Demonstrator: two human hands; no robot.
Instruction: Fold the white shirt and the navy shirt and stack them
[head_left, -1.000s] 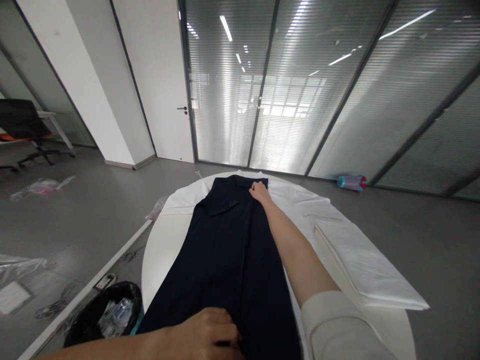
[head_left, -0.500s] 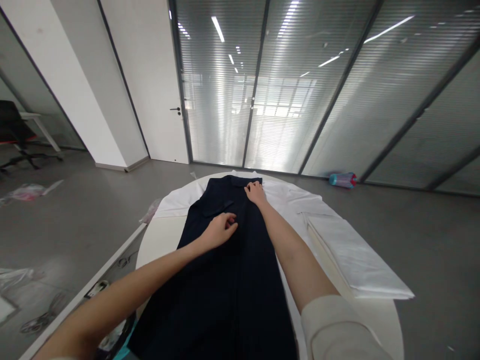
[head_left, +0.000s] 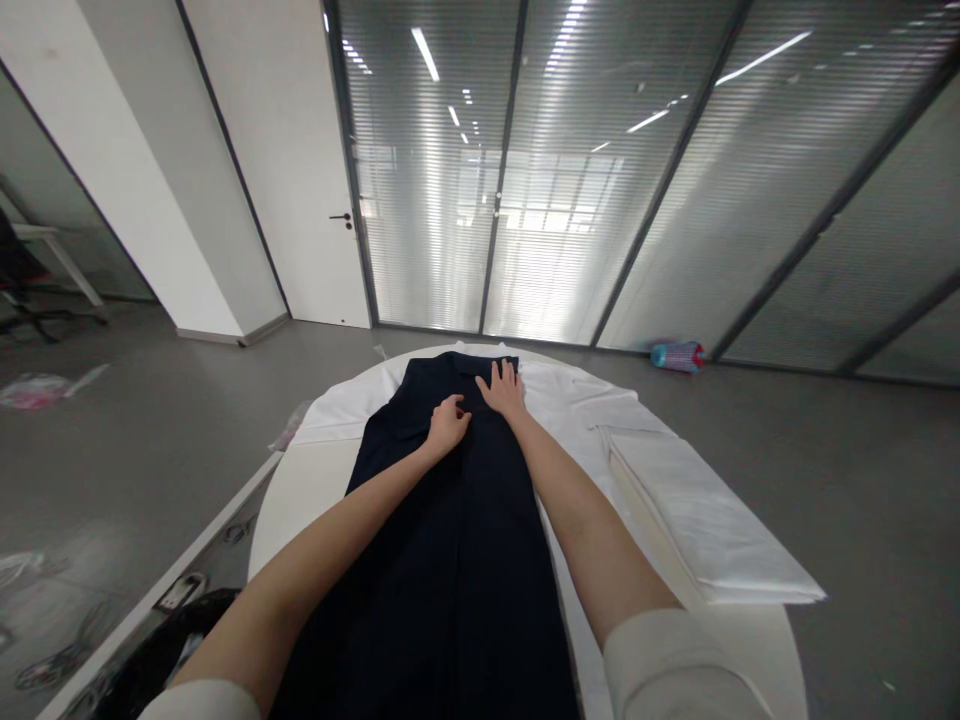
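Note:
A long dark navy garment (head_left: 420, 540) lies spread lengthwise over the table; its exact kind is not plain. My right hand (head_left: 504, 390) rests on its far end at the right, palm down with fingers spread, close to a folded-over band of the cloth. Just left of it and nearer to me, my left hand (head_left: 448, 424) hovers over or touches the garment's middle. Its fingers are loosely curled, with a small gap between thumb and forefinger and nothing visible between them. Beneath the garment, white cloth (head_left: 574, 395) sticks out on both sides.
A round white table (head_left: 304, 490) carries everything. On its right lies a folded white cloth (head_left: 720, 520) that overhangs the edge. Below left are a black bag (head_left: 150, 650) and a power socket (head_left: 178, 594). A blue-and-red package (head_left: 676, 356) lies by the glass wall.
My left hand has moved farther away along the garment, and the raised flap near it now lies flat or out of sight. My right hand's fingers have spread out.

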